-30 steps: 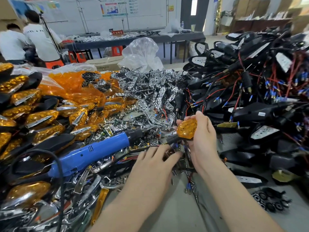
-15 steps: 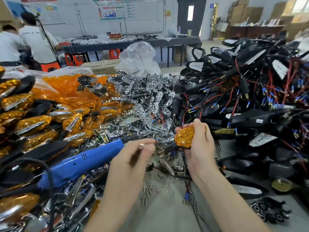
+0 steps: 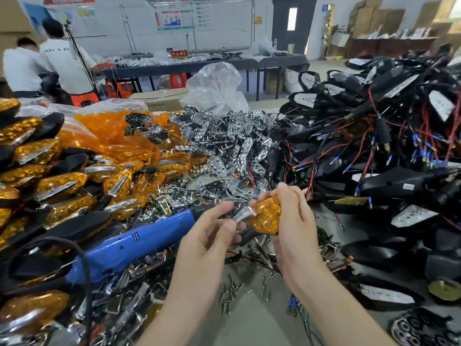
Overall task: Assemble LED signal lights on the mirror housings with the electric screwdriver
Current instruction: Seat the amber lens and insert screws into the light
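- Amber signal light is held near mid-frame, above the desk, with my right hand closing its grip round it.
- My left hand pinches a chrome strip that touches the light at its 9 o'clock.
- Blue electric screwdriver lies at 8 o'clock among loose parts.

We see amber dimpled lens, silver trim strip, blue screwdriver, chrome reflectors, black housings, red and black wires.
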Available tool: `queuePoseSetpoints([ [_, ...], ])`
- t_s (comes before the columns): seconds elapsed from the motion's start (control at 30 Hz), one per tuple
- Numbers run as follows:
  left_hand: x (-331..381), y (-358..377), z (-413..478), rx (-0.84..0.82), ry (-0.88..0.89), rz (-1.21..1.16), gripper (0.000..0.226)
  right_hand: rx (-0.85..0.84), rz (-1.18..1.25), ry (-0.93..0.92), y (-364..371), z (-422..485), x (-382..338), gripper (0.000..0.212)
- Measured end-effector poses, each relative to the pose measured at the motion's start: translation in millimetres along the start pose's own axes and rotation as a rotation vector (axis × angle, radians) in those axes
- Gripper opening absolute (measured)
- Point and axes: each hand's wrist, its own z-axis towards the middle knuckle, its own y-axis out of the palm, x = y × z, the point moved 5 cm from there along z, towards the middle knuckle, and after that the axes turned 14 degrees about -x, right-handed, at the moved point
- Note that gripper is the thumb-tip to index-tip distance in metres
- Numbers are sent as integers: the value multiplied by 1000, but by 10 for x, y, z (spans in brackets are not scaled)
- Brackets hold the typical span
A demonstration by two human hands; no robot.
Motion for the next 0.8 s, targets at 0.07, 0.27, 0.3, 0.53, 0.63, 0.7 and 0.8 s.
queuePoseSetpoints([
  [0.07, 33, 11, -8, -6, 5, 31, 30, -4, -6, -5, 0, 2, 0, 22],
  [0.27, 101, 51, -39, -41, -7, 392, 32, -1, -16, -11, -17, 8, 18, 22],
  [0.3, 117, 49, -45, -27, 0, 437, 32, 11, -12, -5, -20, 4, 26, 19],
  [0.53, 93, -40, -24, 35, 42, 272, 21, 30, 55, 25, -42, -7, 19, 21],
  [0.63, 111, -101, -29, 62, 46, 173, 21, 41, 36, 41, -47, -19, 18, 22],
  [0.7, 111, -120, -23, 38, 51, 72, 25, 37, -4, 27, -38, -22, 5, 22],
  [0.8, 39, -61, 6, -40, 30, -151, 39, -19, -136, 5, 17, -39, -20, 22],
])
